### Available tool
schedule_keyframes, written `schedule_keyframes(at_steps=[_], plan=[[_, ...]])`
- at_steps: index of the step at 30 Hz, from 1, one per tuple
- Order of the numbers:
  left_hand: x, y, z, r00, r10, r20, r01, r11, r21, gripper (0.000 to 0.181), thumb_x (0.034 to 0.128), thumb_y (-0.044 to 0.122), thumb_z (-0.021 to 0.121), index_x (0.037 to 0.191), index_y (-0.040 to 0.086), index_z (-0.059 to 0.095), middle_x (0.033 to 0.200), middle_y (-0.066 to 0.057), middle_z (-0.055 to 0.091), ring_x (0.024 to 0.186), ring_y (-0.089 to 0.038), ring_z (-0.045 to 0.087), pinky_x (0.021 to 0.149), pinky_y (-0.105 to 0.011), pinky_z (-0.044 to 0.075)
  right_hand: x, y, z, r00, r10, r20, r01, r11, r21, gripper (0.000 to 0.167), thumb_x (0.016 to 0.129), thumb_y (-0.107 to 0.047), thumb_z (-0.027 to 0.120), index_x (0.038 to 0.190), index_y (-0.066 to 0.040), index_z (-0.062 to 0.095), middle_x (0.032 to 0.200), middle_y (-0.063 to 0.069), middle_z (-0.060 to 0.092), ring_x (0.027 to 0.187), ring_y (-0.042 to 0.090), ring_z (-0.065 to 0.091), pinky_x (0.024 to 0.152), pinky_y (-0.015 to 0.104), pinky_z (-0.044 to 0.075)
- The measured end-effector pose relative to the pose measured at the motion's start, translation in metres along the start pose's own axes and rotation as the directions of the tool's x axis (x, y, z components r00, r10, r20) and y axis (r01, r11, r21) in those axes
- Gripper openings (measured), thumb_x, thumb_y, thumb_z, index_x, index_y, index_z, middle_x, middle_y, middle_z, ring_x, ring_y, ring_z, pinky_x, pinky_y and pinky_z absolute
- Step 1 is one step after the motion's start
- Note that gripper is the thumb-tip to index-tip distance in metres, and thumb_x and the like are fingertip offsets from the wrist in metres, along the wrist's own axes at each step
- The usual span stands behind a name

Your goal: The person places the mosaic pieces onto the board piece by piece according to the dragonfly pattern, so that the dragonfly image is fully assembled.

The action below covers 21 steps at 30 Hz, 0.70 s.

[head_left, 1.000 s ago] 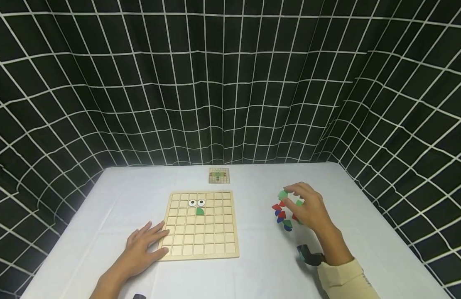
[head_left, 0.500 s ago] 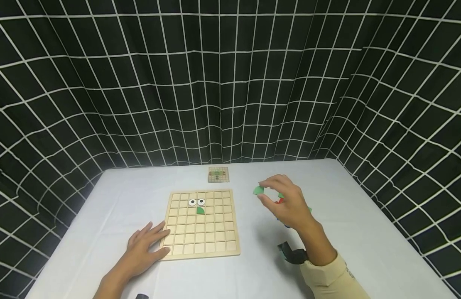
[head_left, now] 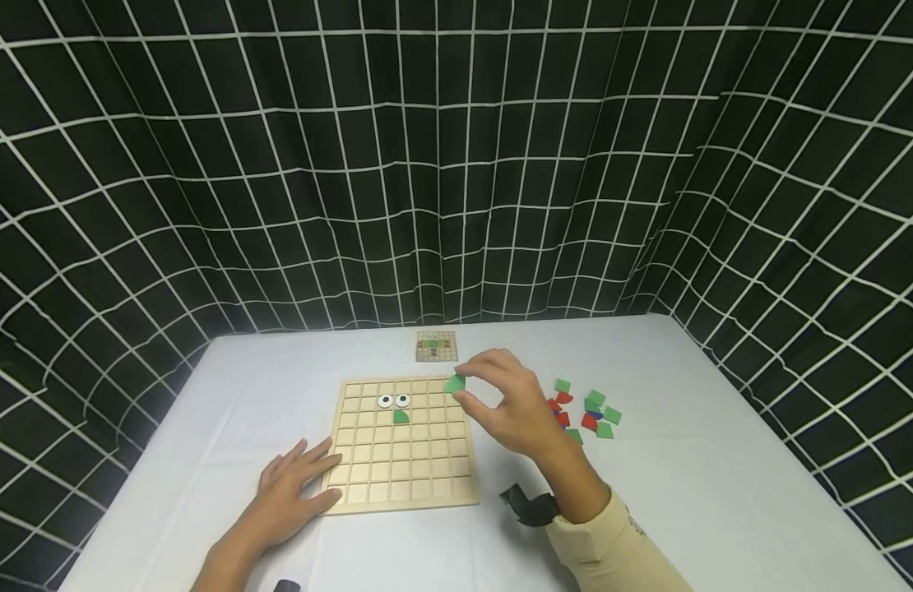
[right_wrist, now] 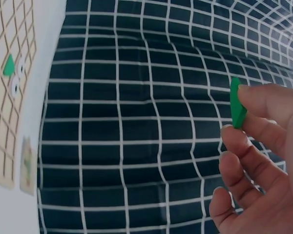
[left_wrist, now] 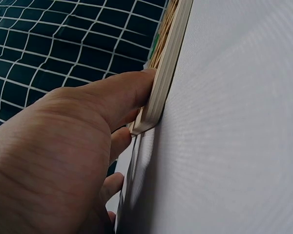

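Between thumb and fingertips my right hand [head_left: 504, 403] pinches a green quarter-round tile [head_left: 455, 384], held above the upper right corner of the wooden grid board [head_left: 419, 470]. In the right wrist view the same green tile [right_wrist: 237, 103] is seen nearly edge-on. My left hand [head_left: 289, 493] rests at the board's lower left edge, fingers spread. Its thumb touches the board's rim [left_wrist: 168, 73] in the left wrist view. On the board sit two round eye tiles, the left eye tile [head_left: 386, 401] and the right eye tile [head_left: 403, 400], with a green quarter-round tile [head_left: 400, 417] just below.
A small picture card [head_left: 436, 346] of a gridded figure lies behind the board. Right of my right hand, several loose tiles are scattered, among them a green square tile [head_left: 612, 415] and a red quarter-round tile [head_left: 590, 422]. A gridded black curtain [head_left: 442, 205] hangs behind the white table [head_left: 723, 493].
My right hand has carried the green quarter-round tile from the loose pile leftward to the board's upper right corner. The left hand stays at the board's edge.
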<state>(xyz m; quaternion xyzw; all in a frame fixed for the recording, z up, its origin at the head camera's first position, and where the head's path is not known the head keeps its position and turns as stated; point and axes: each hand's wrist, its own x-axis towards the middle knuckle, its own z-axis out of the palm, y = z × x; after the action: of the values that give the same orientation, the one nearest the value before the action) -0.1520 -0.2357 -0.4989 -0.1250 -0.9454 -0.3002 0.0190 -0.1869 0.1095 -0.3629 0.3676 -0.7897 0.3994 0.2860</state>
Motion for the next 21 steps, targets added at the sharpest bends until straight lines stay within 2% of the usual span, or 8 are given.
schedule_keyframes(at_steps=[12, 17, 21], plan=[[-0.001, 0.001, 0.0, 1.0, 0.011, -0.005, -0.011, 1.0, -0.001, 0.053, 0.0816, 0.045, 0.073, 0.128, 0.02, 0.064, 0.148, -0.003, 0.042, 0.14, -0.037, 0.021, 0.109, -0.061, 0.004, 0.01, 0.002, 0.054, 0.999, 0.019, 0.041, -0.022, 0.998, 0.062, 0.024, 0.08, -0.006, 0.078, 0.103, -0.003, 0.07, 0.102, 0.002, 0.064, 0.102, 0.017, 0.058, 0.089, 0.031, 0.049], [-0.001, 0.002, 0.0, 1.0, -0.006, 0.003, 0.006, 1.0, 0.012, 0.054, 0.0812, 0.046, 0.073, 0.128, 0.02, 0.064, 0.148, -0.003, 0.042, 0.14, -0.037, 0.022, 0.11, -0.061, 0.003, 0.01, 0.01, 0.076, 0.995, 0.075, 0.068, -0.081, 0.993, 0.085, 0.025, 0.081, -0.005, 0.077, 0.104, -0.004, 0.07, 0.104, 0.002, 0.064, 0.103, 0.016, 0.057, 0.091, 0.03, 0.047], [-0.001, 0.002, 0.0, 1.0, -0.015, 0.007, 0.015, 1.0, 0.01, 0.055, 0.0814, 0.047, 0.072, 0.129, 0.02, 0.063, 0.148, -0.004, 0.042, 0.14, -0.037, 0.021, 0.11, -0.06, 0.003, 0.01, 0.016, 0.092, 0.985, 0.143, 0.096, -0.151, 0.986, 0.077, 0.025, 0.082, -0.006, 0.076, 0.106, -0.004, 0.07, 0.104, 0.001, 0.063, 0.101, 0.016, 0.057, 0.089, 0.031, 0.049]])
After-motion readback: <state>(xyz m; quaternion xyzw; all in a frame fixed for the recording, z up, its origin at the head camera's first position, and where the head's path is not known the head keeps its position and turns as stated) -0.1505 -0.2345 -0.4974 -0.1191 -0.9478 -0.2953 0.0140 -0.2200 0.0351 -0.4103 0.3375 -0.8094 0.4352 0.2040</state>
